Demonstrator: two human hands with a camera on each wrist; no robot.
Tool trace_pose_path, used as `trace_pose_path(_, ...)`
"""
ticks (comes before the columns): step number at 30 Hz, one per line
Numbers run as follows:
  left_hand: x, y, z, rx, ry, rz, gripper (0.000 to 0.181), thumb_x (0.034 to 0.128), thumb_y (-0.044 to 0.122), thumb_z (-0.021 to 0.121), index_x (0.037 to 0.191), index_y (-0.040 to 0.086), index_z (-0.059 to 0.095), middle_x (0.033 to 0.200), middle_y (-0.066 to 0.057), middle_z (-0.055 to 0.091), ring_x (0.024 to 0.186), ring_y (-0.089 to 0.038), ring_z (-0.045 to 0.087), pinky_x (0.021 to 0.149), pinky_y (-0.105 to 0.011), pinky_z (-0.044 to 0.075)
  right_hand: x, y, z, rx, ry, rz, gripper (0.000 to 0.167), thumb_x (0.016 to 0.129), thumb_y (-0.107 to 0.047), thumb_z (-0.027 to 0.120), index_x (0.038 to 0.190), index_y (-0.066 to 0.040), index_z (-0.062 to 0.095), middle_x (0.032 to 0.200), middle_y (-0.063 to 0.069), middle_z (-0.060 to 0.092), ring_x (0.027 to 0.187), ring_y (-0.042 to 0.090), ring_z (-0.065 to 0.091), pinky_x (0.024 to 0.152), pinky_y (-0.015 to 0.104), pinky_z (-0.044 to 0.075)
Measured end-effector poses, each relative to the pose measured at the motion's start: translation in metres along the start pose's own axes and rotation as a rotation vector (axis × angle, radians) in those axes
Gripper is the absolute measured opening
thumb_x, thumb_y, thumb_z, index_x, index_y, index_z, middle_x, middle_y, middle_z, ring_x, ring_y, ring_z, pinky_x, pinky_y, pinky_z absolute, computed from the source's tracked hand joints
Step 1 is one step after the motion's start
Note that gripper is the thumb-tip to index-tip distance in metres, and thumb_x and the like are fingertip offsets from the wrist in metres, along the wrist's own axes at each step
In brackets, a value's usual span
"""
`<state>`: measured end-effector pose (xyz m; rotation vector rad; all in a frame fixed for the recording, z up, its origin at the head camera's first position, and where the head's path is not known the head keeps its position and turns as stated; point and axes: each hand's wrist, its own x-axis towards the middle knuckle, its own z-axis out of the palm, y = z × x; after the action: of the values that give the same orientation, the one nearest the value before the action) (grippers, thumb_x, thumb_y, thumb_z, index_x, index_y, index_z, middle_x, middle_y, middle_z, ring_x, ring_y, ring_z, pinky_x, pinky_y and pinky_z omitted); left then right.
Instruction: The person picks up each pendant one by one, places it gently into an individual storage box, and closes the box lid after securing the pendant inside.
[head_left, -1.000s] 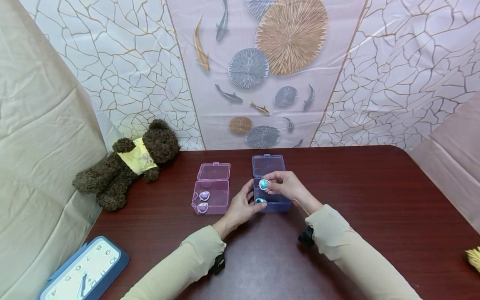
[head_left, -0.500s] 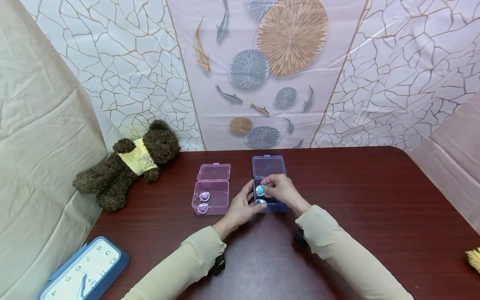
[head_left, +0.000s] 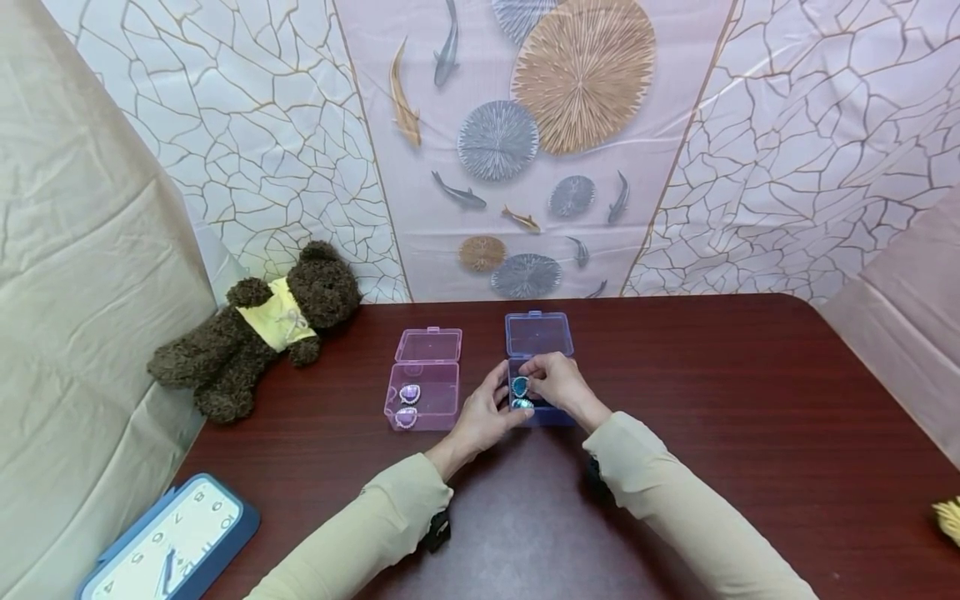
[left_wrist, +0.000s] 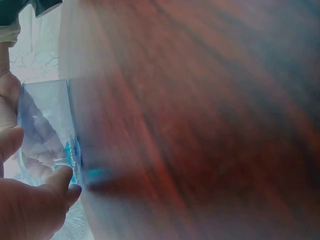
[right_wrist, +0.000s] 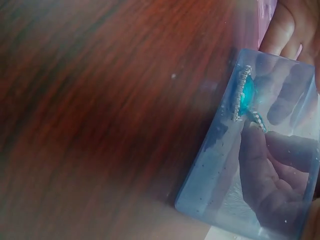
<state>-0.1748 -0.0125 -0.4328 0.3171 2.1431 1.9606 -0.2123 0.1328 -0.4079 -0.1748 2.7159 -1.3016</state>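
Observation:
A see-through blue plastic box [head_left: 547, 414] stands on the table with its lid [head_left: 538, 335] up. My left hand [head_left: 480, 417] holds the box's left side, thumb at the front corner and fingers along the side wall. Inside the box, my right hand [head_left: 558, 383] pinches a teal heart-like gem with a pearly beaded rim [head_left: 520, 387]. Below it another teal gem [right_wrist: 245, 94] lies near the front left of the box. Through the box wall, the right wrist view shows the pinching fingers [right_wrist: 257, 167]. In the left wrist view the left thumb [left_wrist: 60, 180] covers part of the gems.
To the left stands a raised-lid pink plastic box [head_left: 442, 408] with two purple gems [head_left: 408, 394] inside. A brown teddy bear [head_left: 262, 329] in yellow lies at the back left. A blue-framed clock [head_left: 168, 537] is at the front left. Something yellow [head_left: 948, 517] shows at the right edge.
My right hand has moved down and slightly left, bringing the pinched teal gem from above the blue box into it. The left hand has stayed at the box's side.

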Motion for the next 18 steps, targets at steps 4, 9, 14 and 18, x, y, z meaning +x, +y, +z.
trace_pose_path(4,0.0000,0.0005,-0.0004,0.007,0.003,-0.004,0.080,0.0829,-0.004,0.065,0.148,0.000,0.020,0.148,-0.023,0.032,0.135,-0.034,0.034,0.107,-0.042,0.037,-0.0002,-0.0005,-0.0001,-0.030,0.001,-0.016,0.014,0.083,0.010,0.060,0.094,0.008,0.069,0.080,0.016,0.070,0.071,0.016,0.066,0.063,0.025,0.058)
trace_pose_path(9,-0.0013,0.0005,-0.0003,0.005,-0.001,0.006,0.080,0.0821,-0.005,0.065,0.148,-0.002,0.020,0.147,-0.025,0.032,0.135,-0.035,0.035,0.106,-0.043,0.037,-0.0005,-0.0008,-0.0007,-0.065,-0.004,-0.025,0.015,0.084,0.008,0.061,0.096,0.007,0.070,0.083,0.016,0.071,0.076,0.018,0.066,0.067,0.027,0.058)
trace_pose_path(14,-0.0008,0.0000,-0.0001,-0.005,-0.004,0.007,0.079,0.0827,-0.005,0.065,0.148,-0.001,0.020,0.147,-0.023,0.033,0.135,-0.034,0.035,0.107,-0.043,0.036,-0.0020,-0.0005,-0.0026,-0.132,0.001,-0.055,0.016,0.084,0.002,0.064,0.098,0.004,0.071,0.090,0.015,0.072,0.088,0.024,0.065,0.080,0.037,0.054)
trace_pose_path(18,0.0002,-0.0009,0.0000,-0.006,-0.002,0.011,0.078,0.0830,-0.004,0.065,0.148,-0.001,0.021,0.146,-0.024,0.034,0.135,-0.035,0.035,0.107,-0.043,0.036,-0.0038,-0.0022,-0.0055,-0.155,0.003,-0.080,0.017,0.085,0.000,0.064,0.100,0.004,0.071,0.096,0.015,0.071,0.098,0.028,0.063,0.087,0.043,0.051)
